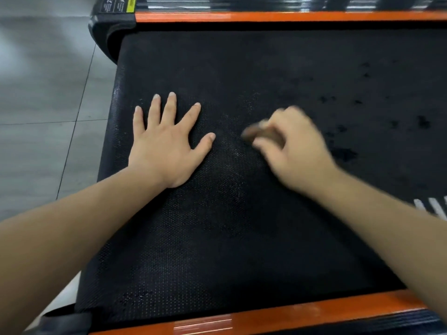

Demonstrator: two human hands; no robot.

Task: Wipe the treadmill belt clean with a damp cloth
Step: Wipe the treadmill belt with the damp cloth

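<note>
The black textured treadmill belt (242,226) fills most of the view. My left hand (167,143) lies flat on it with fingers spread, near the belt's left end. My right hand (295,146) is blurred, with its fingers curled around a small brownish wad, probably the cloth (262,132), pressed against the belt. Dark wet-looking patches (343,153) dot the belt to the right of my right hand.
Orange side rails run along the far edge (266,16) and the near edge (290,313) of the belt. A black end cap (108,37) with a yellow label sits at the far left corner. Grey tiled floor (43,93) lies to the left.
</note>
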